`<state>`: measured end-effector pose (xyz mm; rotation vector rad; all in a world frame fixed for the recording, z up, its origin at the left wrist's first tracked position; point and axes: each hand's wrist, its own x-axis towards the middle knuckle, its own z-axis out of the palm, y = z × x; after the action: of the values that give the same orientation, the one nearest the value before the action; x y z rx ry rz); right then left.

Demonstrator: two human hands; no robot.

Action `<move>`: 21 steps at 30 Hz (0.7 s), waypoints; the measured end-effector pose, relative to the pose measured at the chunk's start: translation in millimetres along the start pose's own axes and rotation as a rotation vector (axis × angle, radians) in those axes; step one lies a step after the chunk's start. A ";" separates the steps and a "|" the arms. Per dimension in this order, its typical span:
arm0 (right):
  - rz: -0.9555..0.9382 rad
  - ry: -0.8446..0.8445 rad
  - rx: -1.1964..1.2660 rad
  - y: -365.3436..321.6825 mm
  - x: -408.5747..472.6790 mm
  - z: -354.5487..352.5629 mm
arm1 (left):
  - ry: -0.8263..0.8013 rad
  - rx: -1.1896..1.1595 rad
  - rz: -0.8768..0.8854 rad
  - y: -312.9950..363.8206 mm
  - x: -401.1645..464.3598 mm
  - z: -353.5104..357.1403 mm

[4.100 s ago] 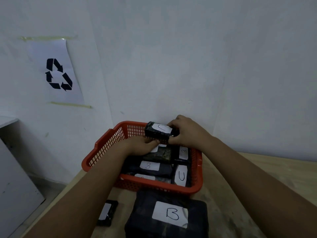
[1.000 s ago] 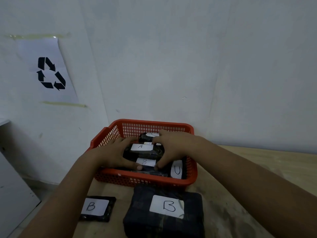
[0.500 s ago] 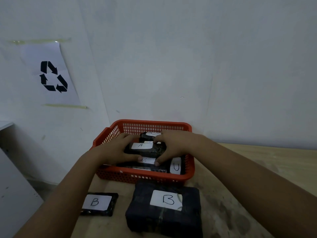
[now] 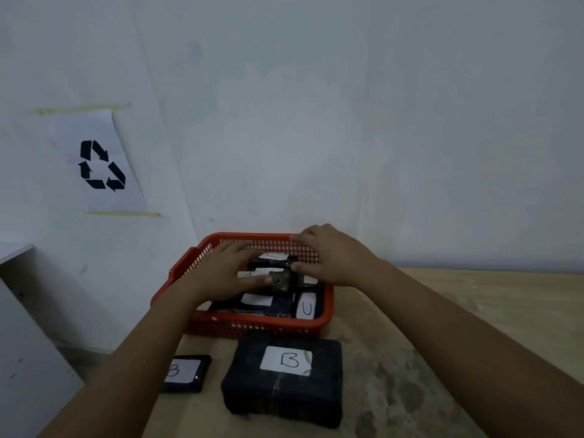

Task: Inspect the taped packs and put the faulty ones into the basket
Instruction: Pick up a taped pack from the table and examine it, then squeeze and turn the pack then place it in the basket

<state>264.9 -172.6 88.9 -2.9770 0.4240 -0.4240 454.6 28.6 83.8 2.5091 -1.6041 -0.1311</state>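
Both hands over basket [image 4: 325, 314]; left [image 4: 226, 275], right [image 4: 331, 257] fingers extended.

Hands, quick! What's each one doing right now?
Left hand: open, fingers resting flat on the packs in the basket.
Right hand: open, fingers touching the top pack.

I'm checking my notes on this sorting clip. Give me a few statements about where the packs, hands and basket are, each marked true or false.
1. The basket is red. True.
2. Both hands are inside or over the basket. True: left hand, right hand.
3. The big pack labelled B lies in the basket. False: it lies on the table, in front of the basket.
4. The basket holds no packs. False: several lie in it, including the U pack.
5. A recycling sign hangs on the wall. True.
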 end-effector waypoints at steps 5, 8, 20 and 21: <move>0.090 0.163 -0.057 43.2 -52.2 -16.1 | 0.013 0.001 0.038 61.5 4.8 0.0; 0.160 0.189 -0.124 68.6 -91.9 -23.2 | 0.039 0.022 0.090 100.1 9.3 9.1; 0.432 0.101 -0.208 154.8 -266.8 -56.4 | 0.093 -0.058 0.325 287.0 25.5 60.8; 0.449 0.097 -0.212 160.6 -280.3 -59.0 | 0.079 -0.069 0.337 304.3 25.7 65.8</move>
<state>-52.1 -249.2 50.2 -2.9282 1.1827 -0.4979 183.2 -125.7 74.7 2.1282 -1.9227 -0.0440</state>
